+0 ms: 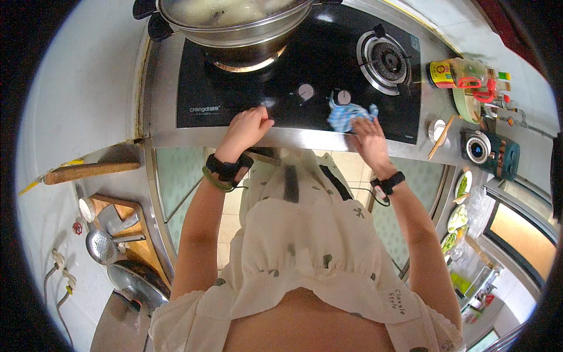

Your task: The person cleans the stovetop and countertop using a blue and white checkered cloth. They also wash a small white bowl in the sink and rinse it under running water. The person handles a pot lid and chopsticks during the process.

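Observation:
My right hand (368, 137) presses a crumpled blue-and-white cloth (345, 116) against the front of a black glass gas cooktop (281, 99). The cloth lies just below the right control knob (343, 97), and the fingers cover part of it. Over the cooktop's front edge, my left hand (247, 127) is curled with nothing visible in it. The left control knob (306, 91) sits between the two hands, farther back. On the left burner stands a large metal steamer pot (242, 35) with a glass lid, pale food showing through. The right burner (389, 61) carries no pot.
Right of the cooktop are sauce bottles (466, 72), a green bowl (466, 105), chopsticks (441, 137) over a small white cup (435, 130), and plates of cut vegetables (462, 187). At left lie a cleaver (116, 218), a perforated skimmer (101, 246) and a wok (136, 281).

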A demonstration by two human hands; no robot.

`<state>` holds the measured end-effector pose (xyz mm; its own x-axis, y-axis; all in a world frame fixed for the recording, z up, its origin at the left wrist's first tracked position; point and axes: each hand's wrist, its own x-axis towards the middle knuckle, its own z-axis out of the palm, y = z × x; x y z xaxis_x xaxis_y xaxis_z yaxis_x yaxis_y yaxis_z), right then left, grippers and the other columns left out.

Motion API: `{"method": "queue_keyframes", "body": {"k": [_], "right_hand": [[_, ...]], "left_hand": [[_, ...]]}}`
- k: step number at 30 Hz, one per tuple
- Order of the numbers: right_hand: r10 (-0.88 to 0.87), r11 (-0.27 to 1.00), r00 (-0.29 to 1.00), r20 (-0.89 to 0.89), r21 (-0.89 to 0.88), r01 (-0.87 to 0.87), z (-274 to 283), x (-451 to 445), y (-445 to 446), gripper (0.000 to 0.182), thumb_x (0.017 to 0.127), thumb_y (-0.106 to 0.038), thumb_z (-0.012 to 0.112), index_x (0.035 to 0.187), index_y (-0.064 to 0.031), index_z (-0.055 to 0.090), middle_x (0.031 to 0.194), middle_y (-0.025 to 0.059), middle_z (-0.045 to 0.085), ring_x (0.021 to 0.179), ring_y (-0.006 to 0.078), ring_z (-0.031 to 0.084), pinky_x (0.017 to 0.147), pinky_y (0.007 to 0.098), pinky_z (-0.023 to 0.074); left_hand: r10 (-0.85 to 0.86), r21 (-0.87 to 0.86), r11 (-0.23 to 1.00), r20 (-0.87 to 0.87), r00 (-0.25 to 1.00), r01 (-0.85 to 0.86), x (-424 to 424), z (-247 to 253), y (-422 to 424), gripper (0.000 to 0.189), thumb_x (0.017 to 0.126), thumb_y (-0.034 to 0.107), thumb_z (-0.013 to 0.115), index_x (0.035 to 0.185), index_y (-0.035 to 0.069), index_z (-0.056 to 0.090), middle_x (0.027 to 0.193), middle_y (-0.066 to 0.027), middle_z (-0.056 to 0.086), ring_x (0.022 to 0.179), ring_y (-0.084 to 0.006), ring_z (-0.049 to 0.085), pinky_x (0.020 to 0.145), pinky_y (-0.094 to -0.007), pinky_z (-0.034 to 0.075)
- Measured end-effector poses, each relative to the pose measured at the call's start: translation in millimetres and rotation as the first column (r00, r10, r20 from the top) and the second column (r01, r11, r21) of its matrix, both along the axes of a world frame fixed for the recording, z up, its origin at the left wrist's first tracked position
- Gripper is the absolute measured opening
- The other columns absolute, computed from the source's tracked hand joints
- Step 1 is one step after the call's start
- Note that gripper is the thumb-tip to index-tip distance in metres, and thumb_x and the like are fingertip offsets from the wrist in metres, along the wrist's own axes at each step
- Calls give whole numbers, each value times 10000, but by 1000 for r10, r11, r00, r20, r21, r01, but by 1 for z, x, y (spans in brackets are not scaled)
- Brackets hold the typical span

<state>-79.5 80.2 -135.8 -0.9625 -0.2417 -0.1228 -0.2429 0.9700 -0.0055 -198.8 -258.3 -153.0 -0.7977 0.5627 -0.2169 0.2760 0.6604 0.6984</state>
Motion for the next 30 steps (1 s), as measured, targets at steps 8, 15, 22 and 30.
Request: {"method": "queue_keyframes", "body": {"k": [8,15,22,30], "right_hand": [[49,985,998,28,-170,-44,-8,-18,-79,591,805,-243,647,1266,67,445,1282,240,474,1194,401,436,1034,469,339],[-192,901,965,177,-359,245,-27,-58,-110,732,725,-225,694,1289,98,357,1331,300,373,1215,462,366,1038,509,306],[142,981,987,73,-142,-131,-2,-35,-108,711,816,-375,661,1320,54,401,1313,242,431,1235,413,392,1033,475,338],[10,999,981,192,41,-19,-2,-61,-200,822,867,-552,521,1384,53,317,1376,258,368,1237,445,375,1026,557,285]], "left_hand": [[-36,-15,999,32,999,37,-7,-13,1,240,844,269,631,852,37,570,870,-160,646,856,-340,624,746,-439,482],[-22,-14,1000,-59,998,22,-2,-21,0,241,835,245,649,840,42,518,806,-159,617,766,-362,611,664,-442,473],[-18,40,999,-157,987,24,9,-14,-5,224,843,238,615,832,22,557,830,-172,633,795,-370,613,678,-443,480],[210,103,974,-91,974,-200,60,9,-69,212,847,196,625,802,12,530,764,-190,595,708,-383,585,612,-440,448]]}}
